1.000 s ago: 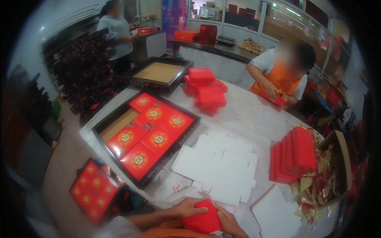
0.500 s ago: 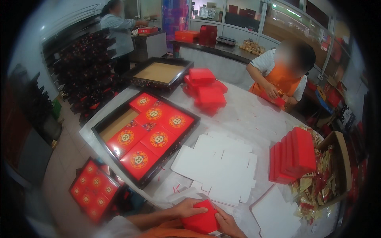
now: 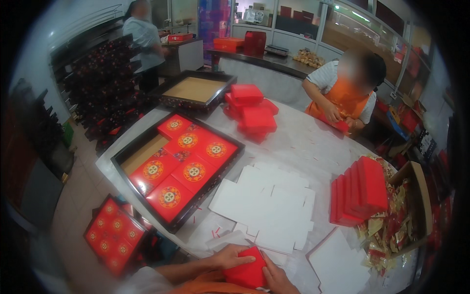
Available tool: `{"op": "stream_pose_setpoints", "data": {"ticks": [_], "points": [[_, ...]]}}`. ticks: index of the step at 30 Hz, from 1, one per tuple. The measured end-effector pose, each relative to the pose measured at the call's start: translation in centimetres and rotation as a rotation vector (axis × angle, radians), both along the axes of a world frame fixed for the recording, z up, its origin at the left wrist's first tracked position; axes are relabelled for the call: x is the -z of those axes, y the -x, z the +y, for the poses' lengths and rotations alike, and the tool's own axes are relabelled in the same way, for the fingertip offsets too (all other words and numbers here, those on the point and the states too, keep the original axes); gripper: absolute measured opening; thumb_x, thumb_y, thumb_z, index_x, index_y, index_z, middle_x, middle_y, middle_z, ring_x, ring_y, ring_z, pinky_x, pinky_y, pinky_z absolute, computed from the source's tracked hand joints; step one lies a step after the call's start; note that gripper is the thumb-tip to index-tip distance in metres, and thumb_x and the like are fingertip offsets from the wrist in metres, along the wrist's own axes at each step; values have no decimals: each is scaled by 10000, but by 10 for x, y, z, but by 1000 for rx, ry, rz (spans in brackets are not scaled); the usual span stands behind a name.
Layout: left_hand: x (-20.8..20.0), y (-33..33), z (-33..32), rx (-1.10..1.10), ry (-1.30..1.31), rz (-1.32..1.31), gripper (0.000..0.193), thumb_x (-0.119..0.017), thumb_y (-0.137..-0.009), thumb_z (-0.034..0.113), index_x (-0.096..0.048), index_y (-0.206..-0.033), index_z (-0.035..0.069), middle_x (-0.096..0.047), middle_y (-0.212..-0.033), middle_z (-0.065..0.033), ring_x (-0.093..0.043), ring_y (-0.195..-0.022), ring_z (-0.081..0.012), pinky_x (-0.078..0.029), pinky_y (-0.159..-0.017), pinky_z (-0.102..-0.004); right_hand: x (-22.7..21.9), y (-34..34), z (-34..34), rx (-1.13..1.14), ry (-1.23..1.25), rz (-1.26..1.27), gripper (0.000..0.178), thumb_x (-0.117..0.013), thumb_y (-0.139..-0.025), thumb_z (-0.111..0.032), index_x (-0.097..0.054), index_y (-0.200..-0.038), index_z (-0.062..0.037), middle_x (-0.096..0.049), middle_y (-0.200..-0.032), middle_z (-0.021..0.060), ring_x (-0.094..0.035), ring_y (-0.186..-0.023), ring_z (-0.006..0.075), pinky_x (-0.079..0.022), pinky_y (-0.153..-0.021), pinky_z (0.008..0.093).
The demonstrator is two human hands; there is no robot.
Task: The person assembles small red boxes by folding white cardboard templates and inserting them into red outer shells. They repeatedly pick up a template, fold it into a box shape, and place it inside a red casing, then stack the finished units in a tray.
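At the table's near edge I hold a small red cardboard box (image 3: 246,270) between both hands. My left hand (image 3: 229,257) is closed on its left side, with the thumb lying over the top. My right hand (image 3: 277,278) grips the right edge, fingers partly hidden behind it. Just beyond my hands lie flat white box blanks (image 3: 267,208), and more blanks (image 3: 339,264) are to the right. Left of these, a black tray (image 3: 175,226) holds several red boxes with round gold patterns, one corner showing its brown bottom.
Red boxes (image 3: 360,188) lean in a row at right, beside an open carton (image 3: 422,196) of wrapped sachets. Plain red boxes (image 3: 257,120) are piled near another black tray (image 3: 161,100). Across the table a co-worker (image 3: 342,95) handles something red; another person (image 3: 143,41) stands far left.
My right fingers have shifted slightly down along the box's edge; the box stays in both hands. The person at far left has drawn back an outstretched arm.
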State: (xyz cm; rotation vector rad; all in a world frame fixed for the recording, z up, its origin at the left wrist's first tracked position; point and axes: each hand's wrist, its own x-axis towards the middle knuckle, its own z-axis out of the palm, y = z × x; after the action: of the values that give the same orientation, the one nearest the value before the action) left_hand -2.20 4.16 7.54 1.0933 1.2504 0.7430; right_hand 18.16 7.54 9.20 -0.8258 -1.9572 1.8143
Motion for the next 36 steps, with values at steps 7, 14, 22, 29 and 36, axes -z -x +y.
{"op": "stream_pose_setpoints", "data": {"ticks": [7,14,22,29,36], "points": [[12,4,0,28,-16,-55,316,-590,-824,253,-589,-1044,26,-624,-940,-77,-552,-871,-120,-445,-780,-270,-23,0,-1,-31,288,175,548,-357,-926,-342,-267,-1334,13,-341,-1346,156,-304,-1247,239,-219,-1033,314],[8,5,-1,29,2,-46,310,-596,-821,248,-590,-1039,27,-625,-947,-78,-553,-872,-122,-443,-785,-269,-14,2,0,-12,201,82,567,-378,-917,-359,-278,-1329,18,-351,-1341,149,-312,-1240,231,-222,-1030,315],[13,4,0,56,-1,-39,305,-602,-817,242,-593,-1032,27,-626,-946,-81,-555,-871,-124,-443,-783,-269,-10,-2,1,-59,49,47,557,-368,-917,-361,-288,-1330,3,-356,-1338,158,-315,-1241,250,-227,-1028,321],[7,2,2,-5,-22,-32,292,-598,-820,226,-588,-1028,21,-625,-928,-80,-556,-860,-124,-446,-770,-268,-2,-2,5,30,110,-44,495,-401,-905,-293,-336,-1302,-5,-419,-1274,135,-371,-1175,212,-267,-985,296],[7,1,4,-159,33,-106,281,-597,-823,227,-595,-1013,21,-630,-913,-71,-561,-830,-107,-456,-749,-265,10,3,5,281,65,-80,324,-475,-878,-93,-501,-1183,15,-574,-1110,101,-523,-997,127,-409,-861,238]]}}
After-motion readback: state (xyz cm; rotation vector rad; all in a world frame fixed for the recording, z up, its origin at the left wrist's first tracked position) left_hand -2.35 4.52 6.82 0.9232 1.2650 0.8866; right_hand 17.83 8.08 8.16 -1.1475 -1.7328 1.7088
